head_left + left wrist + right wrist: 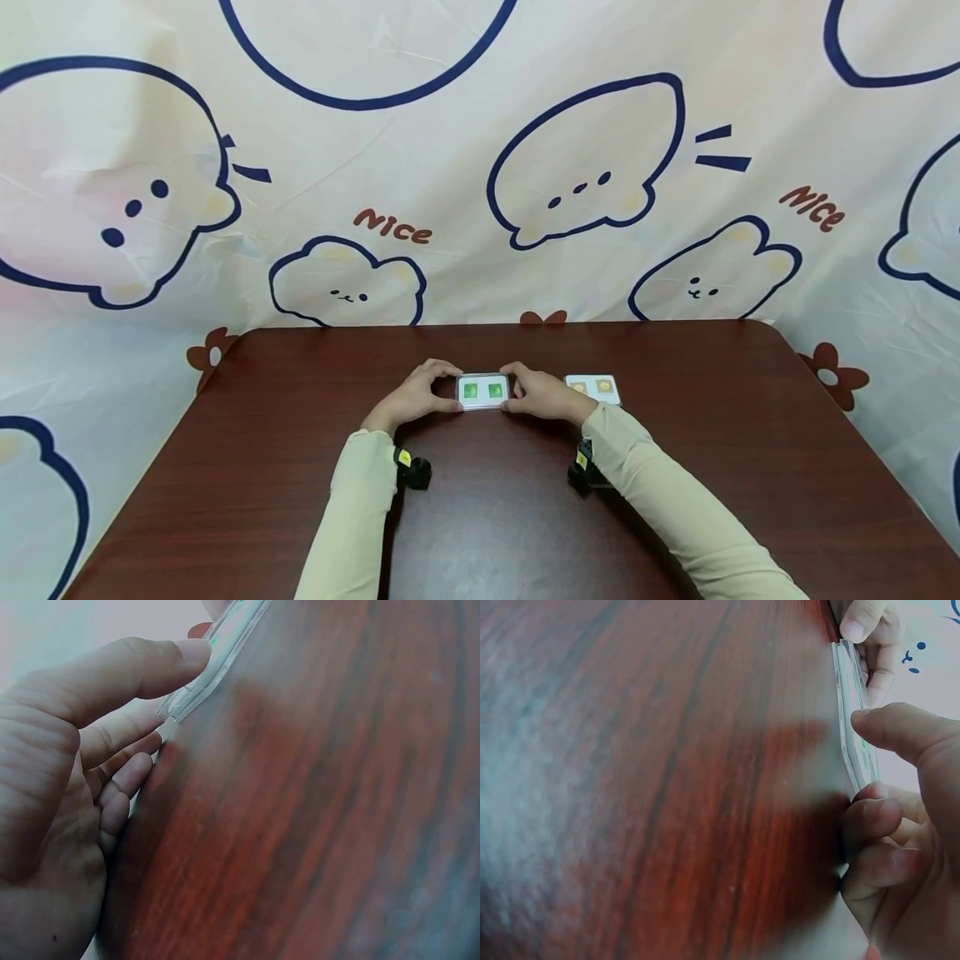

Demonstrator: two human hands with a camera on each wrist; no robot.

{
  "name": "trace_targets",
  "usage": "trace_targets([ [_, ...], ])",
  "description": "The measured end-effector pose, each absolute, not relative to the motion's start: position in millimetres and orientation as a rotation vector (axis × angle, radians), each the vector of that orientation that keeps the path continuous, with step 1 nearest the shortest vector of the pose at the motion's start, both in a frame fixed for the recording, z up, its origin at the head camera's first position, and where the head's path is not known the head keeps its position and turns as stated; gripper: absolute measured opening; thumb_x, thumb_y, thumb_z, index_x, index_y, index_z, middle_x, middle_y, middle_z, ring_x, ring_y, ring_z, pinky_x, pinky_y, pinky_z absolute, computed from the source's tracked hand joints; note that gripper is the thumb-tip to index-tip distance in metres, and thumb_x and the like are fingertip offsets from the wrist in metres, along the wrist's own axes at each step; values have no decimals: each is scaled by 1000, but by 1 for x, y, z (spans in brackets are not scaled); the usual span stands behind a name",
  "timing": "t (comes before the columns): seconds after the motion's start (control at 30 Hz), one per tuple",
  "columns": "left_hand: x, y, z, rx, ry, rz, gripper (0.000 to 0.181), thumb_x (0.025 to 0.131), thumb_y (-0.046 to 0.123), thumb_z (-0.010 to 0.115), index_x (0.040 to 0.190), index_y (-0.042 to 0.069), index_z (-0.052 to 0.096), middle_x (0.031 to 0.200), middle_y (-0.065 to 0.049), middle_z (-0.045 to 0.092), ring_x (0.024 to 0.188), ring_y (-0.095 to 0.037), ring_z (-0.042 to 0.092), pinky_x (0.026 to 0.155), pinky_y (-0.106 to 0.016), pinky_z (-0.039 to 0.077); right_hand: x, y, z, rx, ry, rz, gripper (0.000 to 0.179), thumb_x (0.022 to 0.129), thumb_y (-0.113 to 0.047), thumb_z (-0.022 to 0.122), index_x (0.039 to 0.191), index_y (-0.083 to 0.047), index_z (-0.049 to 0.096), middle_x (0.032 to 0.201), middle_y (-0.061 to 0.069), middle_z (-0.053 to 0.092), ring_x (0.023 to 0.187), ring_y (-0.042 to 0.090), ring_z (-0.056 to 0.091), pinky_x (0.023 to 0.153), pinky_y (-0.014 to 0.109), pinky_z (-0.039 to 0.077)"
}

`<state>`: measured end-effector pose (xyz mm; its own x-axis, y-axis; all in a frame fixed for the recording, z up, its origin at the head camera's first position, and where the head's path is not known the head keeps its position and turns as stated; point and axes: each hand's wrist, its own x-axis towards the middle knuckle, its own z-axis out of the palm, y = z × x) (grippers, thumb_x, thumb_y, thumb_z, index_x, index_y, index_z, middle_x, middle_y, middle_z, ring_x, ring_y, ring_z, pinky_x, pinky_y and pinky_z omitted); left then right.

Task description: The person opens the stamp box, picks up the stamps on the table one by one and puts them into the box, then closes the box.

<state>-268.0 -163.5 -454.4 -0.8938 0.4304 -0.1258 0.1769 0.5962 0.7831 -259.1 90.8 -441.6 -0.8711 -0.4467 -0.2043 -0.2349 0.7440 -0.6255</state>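
Observation:
A small flat clear plastic case point(483, 402) with a white inside and two green squares is on the table's far middle. My left hand point(415, 398) pinches its left end, thumb at the near corner and fingers toward the far one. In the left wrist view the left thumb lies over the edge of the case point(217, 671). At the other end my right hand point(546, 396) holds the case in the same way, thumb near and index finger far. The right wrist view shows the clear case point(844, 712) edge-on, the remaining right fingers curled beneath the thumb.
A similar white case point(592, 382) with two yellow-gold squares lies just right of the right hand, partly hidden by it. The dark red-brown wooden table point(480, 517) ends at a far edge against a printed cloth point(465, 167). Black cameras sit on both wrists.

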Motion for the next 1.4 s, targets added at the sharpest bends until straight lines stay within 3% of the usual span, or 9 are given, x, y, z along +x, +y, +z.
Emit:
trace_targets([
  [1.0,-268,-162,-454,498,2540,1168,57,80,25,79,131,12,58,143,-7,42,133,-28,34,110,-53,30,-258,89,-441,-518,2618,-839,60,90,-25,68,140,-5,43,75,-2,50,61,10,43,59,23,34],
  [1.27,-265,-158,-452,455,2532,1169,67,80,30,79,139,16,51,144,-7,41,130,-28,39,106,-51,35,-251,95,-436,-555,2558,-864,71,89,-24,69,147,-3,33,79,-1,52,64,10,44,61,24,36],
  [1.4,-266,-155,-448,405,2501,1258,65,83,28,75,141,16,49,143,-8,42,128,-28,40,104,-49,38,-247,101,-431,-620,2551,-878,69,89,-24,69,146,-3,35,86,0,53,66,10,45,63,25,38],
])
